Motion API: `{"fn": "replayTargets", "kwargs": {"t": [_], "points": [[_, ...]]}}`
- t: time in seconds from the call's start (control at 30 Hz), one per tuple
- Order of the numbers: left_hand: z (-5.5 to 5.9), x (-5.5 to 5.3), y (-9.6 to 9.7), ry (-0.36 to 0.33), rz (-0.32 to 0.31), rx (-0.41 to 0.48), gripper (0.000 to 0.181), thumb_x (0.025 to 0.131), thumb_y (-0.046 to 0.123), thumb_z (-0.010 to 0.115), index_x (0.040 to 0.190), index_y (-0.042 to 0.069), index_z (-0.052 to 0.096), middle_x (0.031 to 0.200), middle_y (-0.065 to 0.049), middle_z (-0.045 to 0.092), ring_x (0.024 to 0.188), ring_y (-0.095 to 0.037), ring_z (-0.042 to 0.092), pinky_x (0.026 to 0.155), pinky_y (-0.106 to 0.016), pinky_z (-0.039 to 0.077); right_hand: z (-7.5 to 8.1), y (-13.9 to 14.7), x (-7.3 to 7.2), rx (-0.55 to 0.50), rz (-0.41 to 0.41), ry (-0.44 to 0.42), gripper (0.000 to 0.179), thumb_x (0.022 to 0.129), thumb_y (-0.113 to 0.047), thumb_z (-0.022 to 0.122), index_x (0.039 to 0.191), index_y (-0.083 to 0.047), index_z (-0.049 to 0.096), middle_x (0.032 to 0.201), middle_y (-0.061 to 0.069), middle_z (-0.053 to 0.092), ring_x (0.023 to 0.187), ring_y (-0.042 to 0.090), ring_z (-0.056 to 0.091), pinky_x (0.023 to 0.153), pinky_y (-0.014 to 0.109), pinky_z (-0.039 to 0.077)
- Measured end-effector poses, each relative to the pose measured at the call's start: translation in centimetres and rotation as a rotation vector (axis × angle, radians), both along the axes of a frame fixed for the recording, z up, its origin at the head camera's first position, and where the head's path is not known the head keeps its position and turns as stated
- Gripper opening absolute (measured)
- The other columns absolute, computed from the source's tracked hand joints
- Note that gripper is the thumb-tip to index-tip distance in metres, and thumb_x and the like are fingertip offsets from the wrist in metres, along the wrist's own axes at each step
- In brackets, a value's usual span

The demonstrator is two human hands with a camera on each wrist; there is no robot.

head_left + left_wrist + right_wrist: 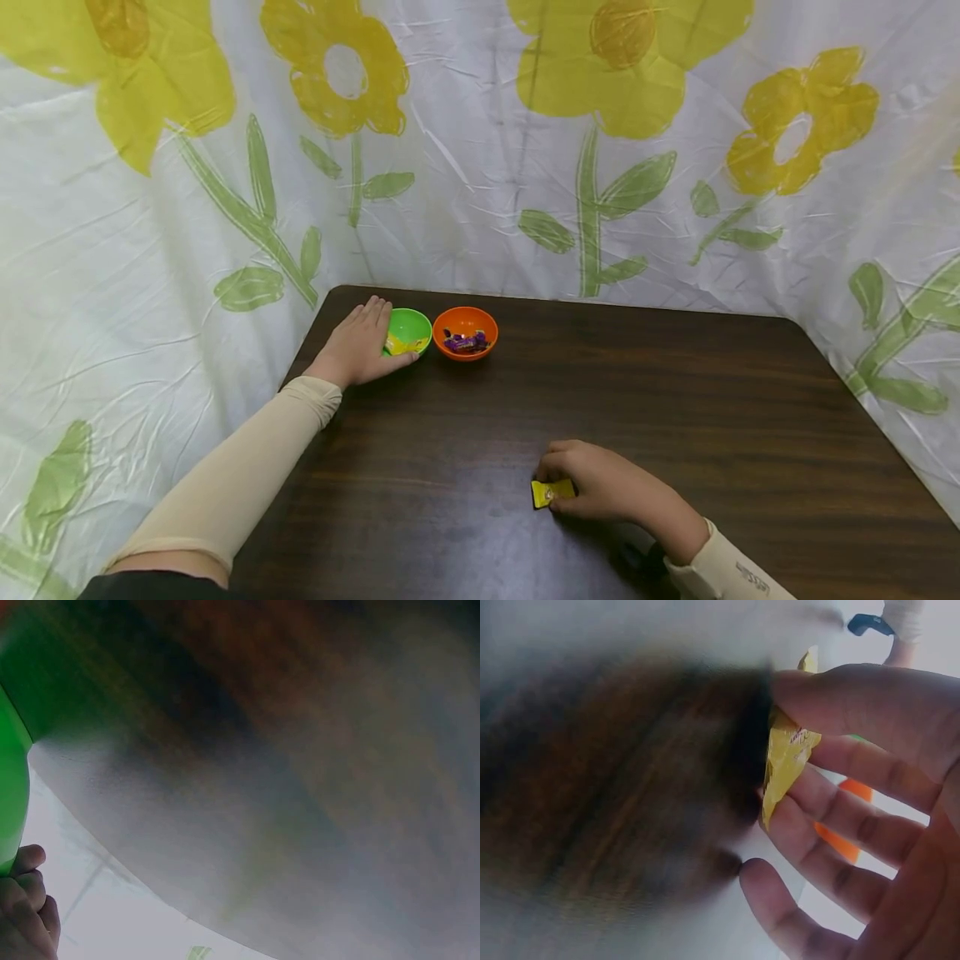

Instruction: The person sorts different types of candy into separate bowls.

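Observation:
A yellow wrapped candy (552,493) lies low over the dark table, between the thumb and fingers of my right hand (603,483). In the right wrist view the thumb presses one side of its yellow wrapper (786,754), with fingers behind. My left hand (363,342) rests against the left side of a green bowl (411,321), its fingers straight and its thumb stretched along the front. Yellow wrapped candy (405,344) lies in that bowl. Only the edge of the green bowl (11,780) and some fingertips (31,859) show in the left wrist view.
An orange bowl (465,317) holding purple wrapped candies (465,342) stands close to the green bowl's right side. Both bowls are near the back left corner of the brown table (675,400). Behind it hangs a white curtain (465,225) with yellow flowers.

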State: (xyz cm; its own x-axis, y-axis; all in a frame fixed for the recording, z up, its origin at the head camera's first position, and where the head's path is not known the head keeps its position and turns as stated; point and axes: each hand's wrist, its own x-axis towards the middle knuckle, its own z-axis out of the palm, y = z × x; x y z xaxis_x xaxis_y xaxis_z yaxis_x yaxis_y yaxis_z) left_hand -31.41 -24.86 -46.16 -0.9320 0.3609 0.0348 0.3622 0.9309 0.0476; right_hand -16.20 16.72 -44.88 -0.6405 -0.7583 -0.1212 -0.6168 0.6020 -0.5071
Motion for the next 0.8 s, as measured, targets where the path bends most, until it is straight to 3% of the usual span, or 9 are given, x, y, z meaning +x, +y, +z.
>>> {"fn": "replayTargets", "kwargs": {"t": [0.43, 0.8], "points": [[0.0, 0.2, -0.1, 0.001, 0.003, 0.025, 0.112, 0.098, 0.076, 0.049, 0.164, -0.011, 0.024, 0.172, -0.029, 0.026, 0.163, -0.043, 0.021, 0.134, -0.054, 0.019, 0.2, -0.4, -0.7, 0.009, -0.023, 0.013, 0.021, 0.094, -0.022, 0.081, 0.114, -0.024, 0.076, 0.106, -0.011, 0.067, 0.097, 0.003, 0.067, 0.080, 0.027, 0.060], [0.2, 0.3, 0.0, -0.008, 0.008, 0.014, 0.112, 0.098, 0.076, 0.048, 0.164, -0.011, 0.022, 0.173, -0.029, 0.024, 0.164, -0.043, 0.019, 0.135, -0.054, 0.017, 0.2, -1.0, -2.0, -0.024, -0.030, 0.090, 0.022, 0.095, -0.023, 0.082, 0.116, -0.023, 0.076, 0.110, -0.011, 0.068, 0.095, 0.004, 0.065, 0.080, 0.029, 0.059]]}}
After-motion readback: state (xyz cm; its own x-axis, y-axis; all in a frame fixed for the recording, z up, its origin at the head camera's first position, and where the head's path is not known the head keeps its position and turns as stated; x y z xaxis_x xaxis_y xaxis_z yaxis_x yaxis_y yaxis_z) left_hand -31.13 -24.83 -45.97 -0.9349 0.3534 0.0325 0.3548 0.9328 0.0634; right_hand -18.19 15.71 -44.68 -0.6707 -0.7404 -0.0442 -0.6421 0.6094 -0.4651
